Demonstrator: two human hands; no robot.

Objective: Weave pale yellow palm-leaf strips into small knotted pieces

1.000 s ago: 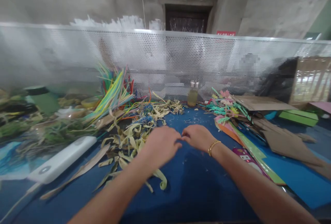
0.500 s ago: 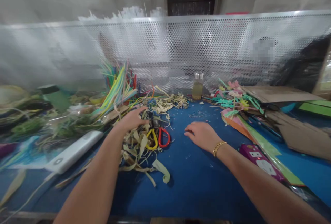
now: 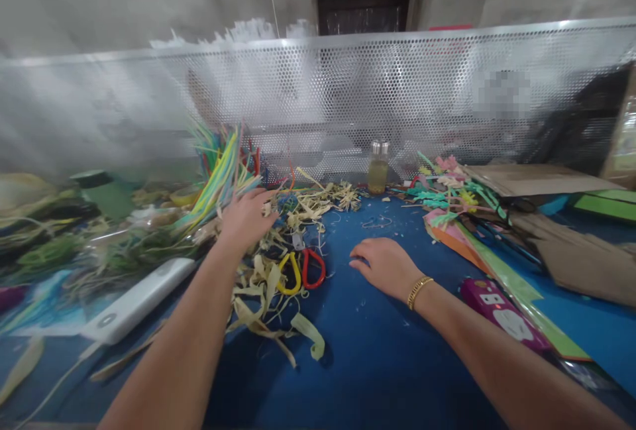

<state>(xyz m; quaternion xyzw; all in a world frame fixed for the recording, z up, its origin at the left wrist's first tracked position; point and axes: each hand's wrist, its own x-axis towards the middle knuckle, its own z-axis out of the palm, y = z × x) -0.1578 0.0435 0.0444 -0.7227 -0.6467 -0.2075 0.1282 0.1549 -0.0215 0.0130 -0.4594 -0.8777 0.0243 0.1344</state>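
Observation:
My left hand (image 3: pixel 247 221) reaches over the heap of dried husk strips (image 3: pixel 265 284), its thumb apart from its fingers. Nothing shows in its grasp, though the fingertips are partly lost among the strips. Close beyond it stands a bundle of coloured pipe-cleaner-like stems (image 3: pixel 221 178). Nearer to me lie scissors with one yellow and one red handle loop (image 3: pixel 314 268), their blades mostly covered by the heap. On the blue tabletop (image 3: pixel 358 357) rests my right hand (image 3: pixel 385 264), a gold bracelet at its wrist. Its fingers are loosely bent, with a gap to the thumb and nothing visible between them.
At left lie a white power strip (image 3: pixel 139 301), green plant material (image 3: pixel 52 251) and a green-lidded container (image 3: pixel 104 191). A jar of yellowish liquid (image 3: pixel 378 171) stands by the perforated metal screen (image 3: pixel 422 85). Rightward are paper flowers (image 3: pixel 447 188), a purple socket block (image 3: pixel 501 314) and cardboard (image 3: pixel 576 251).
My left hand has moved away from me and slightly left, off the area by the scissors and toward the coloured stems. My right hand has stayed nearly in place.

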